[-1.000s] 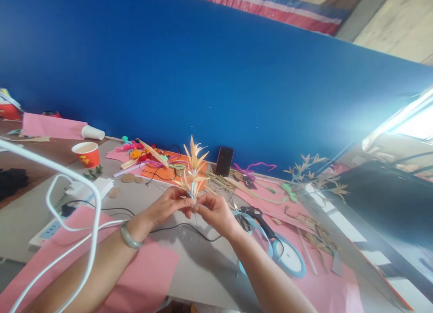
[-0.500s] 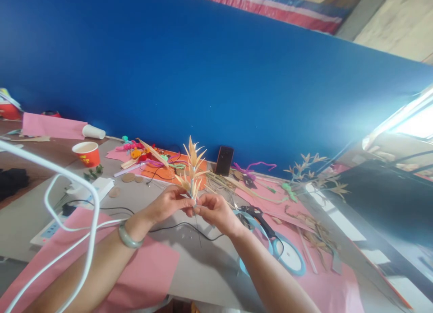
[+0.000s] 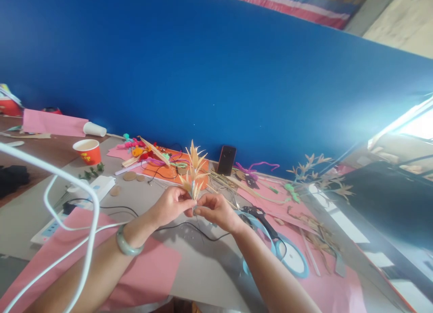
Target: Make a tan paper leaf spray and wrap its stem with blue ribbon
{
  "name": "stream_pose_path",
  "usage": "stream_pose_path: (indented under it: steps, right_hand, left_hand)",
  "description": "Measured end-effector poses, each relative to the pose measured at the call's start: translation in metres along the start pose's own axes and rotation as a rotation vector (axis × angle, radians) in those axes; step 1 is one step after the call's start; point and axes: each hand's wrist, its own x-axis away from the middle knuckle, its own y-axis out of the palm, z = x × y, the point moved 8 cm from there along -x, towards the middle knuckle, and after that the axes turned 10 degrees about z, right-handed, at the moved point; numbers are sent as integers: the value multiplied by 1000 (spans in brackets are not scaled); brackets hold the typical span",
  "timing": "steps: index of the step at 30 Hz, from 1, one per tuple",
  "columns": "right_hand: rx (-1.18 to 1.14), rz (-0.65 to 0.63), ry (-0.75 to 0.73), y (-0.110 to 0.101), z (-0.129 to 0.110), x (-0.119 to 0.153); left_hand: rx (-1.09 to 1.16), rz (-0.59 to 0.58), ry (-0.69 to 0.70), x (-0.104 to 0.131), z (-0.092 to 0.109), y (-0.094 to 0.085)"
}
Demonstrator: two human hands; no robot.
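A straw-coloured artificial flower stem (image 3: 195, 162) with pointed petals in tiers stands upright between my hands over the table. My left hand (image 3: 174, 204), below a pale green bangle (image 3: 127, 241), pinches its stem under the lowest petals. Close against it, my right hand (image 3: 218, 210) pinches the same stem, thumb and forefinger together. Thin wire hangs below the fingertips. Pale blue ribbon or tape runs from near my right hand to a blue-rimmed roll (image 3: 292, 258); whether it joins the stem is hidden.
A black glue gun (image 3: 262, 218) lies right of my hands. Behind stand a phone (image 3: 226, 159) and colourful craft scraps. On the left are a red paper cup (image 3: 87, 152), a power strip (image 3: 47, 229) and a white cable (image 3: 93, 223) crossing close to the camera. Pink paper (image 3: 152, 272) covers the front.
The view has shifted slightly, so the table things sit a little further right. Both hands keep their pinch on the flower stem, with only small finger movement.
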Motion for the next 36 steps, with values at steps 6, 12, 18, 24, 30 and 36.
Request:
stream_pose_path:
  steps: [6,12,18,24,30,36]
  right_hand:
    - [40,-55,10,-1,6,-4]
    - [147,-64,43,3,10,-7]
    - [194,-71,94,1,9,-10]
    - [254,-47,68,-1,10,-12]
    - [382,38,-49,-3,-1,-10]
    - [421,40,-152,-2,-8,-7]
  left_hand:
    - [-47,2,-16,1,-1,2]
    - [-150,32,-1,-5,-21,6]
    - [-230,77,14,-10,-32,5]
    - [-214,97,3,-10,-29,4]
    - [-182,134,30,-11,-28,0]
    - [-155,132,56,-12,-31,1]
